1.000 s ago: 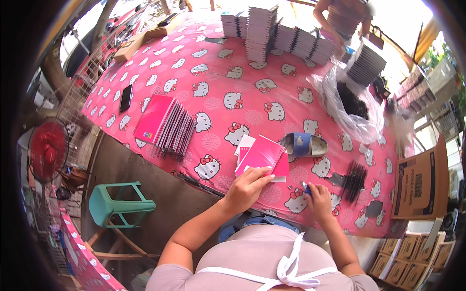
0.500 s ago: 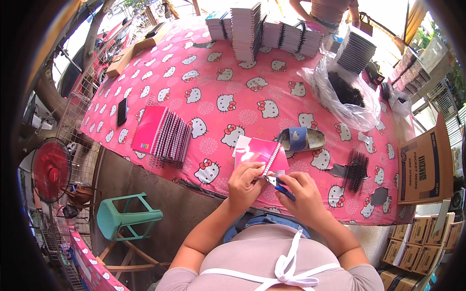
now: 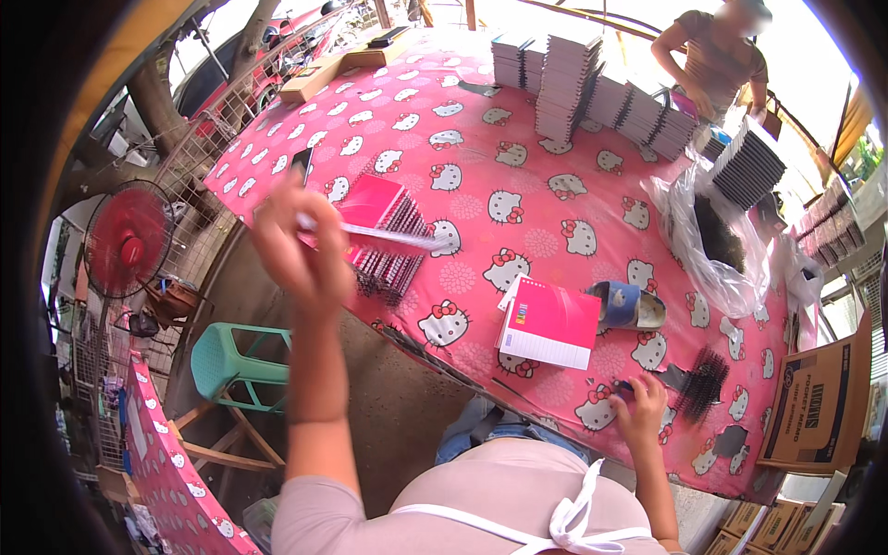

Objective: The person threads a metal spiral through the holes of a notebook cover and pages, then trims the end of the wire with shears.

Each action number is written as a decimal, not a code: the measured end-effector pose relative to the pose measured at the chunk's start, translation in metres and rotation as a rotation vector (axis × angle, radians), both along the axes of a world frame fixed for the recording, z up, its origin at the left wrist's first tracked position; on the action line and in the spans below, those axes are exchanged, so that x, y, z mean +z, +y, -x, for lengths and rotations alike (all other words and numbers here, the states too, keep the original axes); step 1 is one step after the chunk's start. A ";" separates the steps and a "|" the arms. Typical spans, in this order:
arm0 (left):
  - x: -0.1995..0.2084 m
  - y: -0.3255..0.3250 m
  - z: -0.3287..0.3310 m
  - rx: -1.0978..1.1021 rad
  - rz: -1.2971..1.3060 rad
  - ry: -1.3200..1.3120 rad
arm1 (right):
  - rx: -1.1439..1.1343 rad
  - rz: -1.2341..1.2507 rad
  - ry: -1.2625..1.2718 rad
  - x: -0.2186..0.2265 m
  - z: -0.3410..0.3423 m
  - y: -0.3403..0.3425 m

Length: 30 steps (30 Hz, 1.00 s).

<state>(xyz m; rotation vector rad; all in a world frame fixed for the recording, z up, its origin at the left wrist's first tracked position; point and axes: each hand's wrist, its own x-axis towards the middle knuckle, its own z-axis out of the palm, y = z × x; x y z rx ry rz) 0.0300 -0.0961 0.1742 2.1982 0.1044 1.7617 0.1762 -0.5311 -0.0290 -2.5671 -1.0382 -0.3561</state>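
My left hand (image 3: pixel 301 245) is raised at the left, blurred by motion, pinching a thin pink spiral notebook (image 3: pixel 384 238) seen almost edge-on. It hovers over a stack of pink spiral notebooks (image 3: pixel 393 259) on the table. Low on the right, my right hand (image 3: pixel 641 407) rests by the tabletop, fingers closed round blue-handled pliers (image 3: pixel 626 388), mostly hidden. Between the hands lies a pile of pink covers and lined sheets (image 3: pixel 550 319). A blue slipper (image 3: pixel 629 305) touches or nearly touches its right side. Black spiral coils (image 3: pixel 703 381) lie beyond my right hand.
Tall notebook stacks (image 3: pixel 566 88) stand at the back, near another person (image 3: pixel 717 65). A plastic bag of black coils (image 3: pixel 721 236) and a cardboard box (image 3: pixel 819 402) are at the right. A phone (image 3: pixel 302 162), green stool (image 3: pixel 236 365) and fan (image 3: pixel 129 240) are at the left.
My left hand has swung left and up from the middle, carrying the notebook toward the stack. My right hand has moved right with the pliers, away from the coil. The view has shifted left.
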 end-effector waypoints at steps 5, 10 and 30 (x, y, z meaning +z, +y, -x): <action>0.032 0.091 -0.033 0.012 -0.235 0.583 | -0.109 -0.500 0.777 0.051 -0.039 0.098; -0.057 0.117 -0.049 0.100 -0.040 1.077 | -0.231 -0.231 0.910 0.040 -0.032 0.141; -0.141 -0.119 -0.044 -0.200 0.694 0.692 | -0.111 -0.583 0.833 0.055 -0.032 0.131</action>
